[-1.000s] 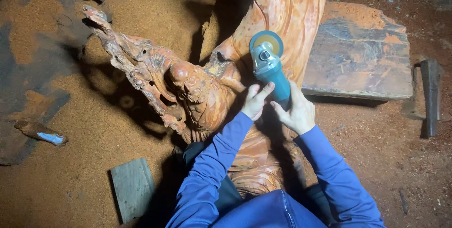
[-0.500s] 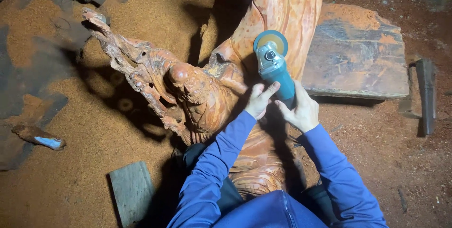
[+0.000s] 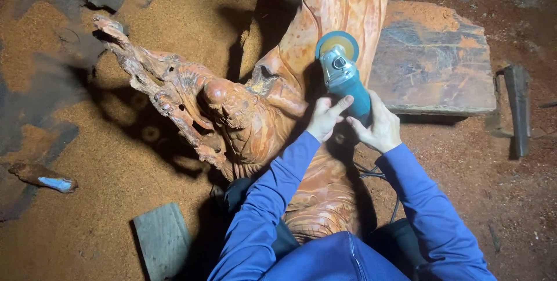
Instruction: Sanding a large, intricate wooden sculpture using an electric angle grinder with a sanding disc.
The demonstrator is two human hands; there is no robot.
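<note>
Both hands keep their grip on the grinder (image 3: 343, 78): the right hand (image 3: 380, 129) is closed around the back of its blue body, and the left hand (image 3: 325, 117) rests on the near side with the fingers partly spread, one fingertip pointing up along the housing. Compared with a second ago, the tool has moved only a little; its yellow disc (image 3: 338, 44) stays against the smooth orange trunk of the wood carving (image 3: 272, 112), beside the carved head (image 3: 217, 92). So the work seems to continue on the same patch and not on a new one. Whether the disc is turning I cannot tell, since it looks sharp and no dust flies. Sawdust (image 3: 104, 182) covers the ground. A flat stone slab (image 3: 435, 63) lies to the right, and a small board (image 3: 163, 239) lies near the left sleeve (image 3: 272, 200).
</note>
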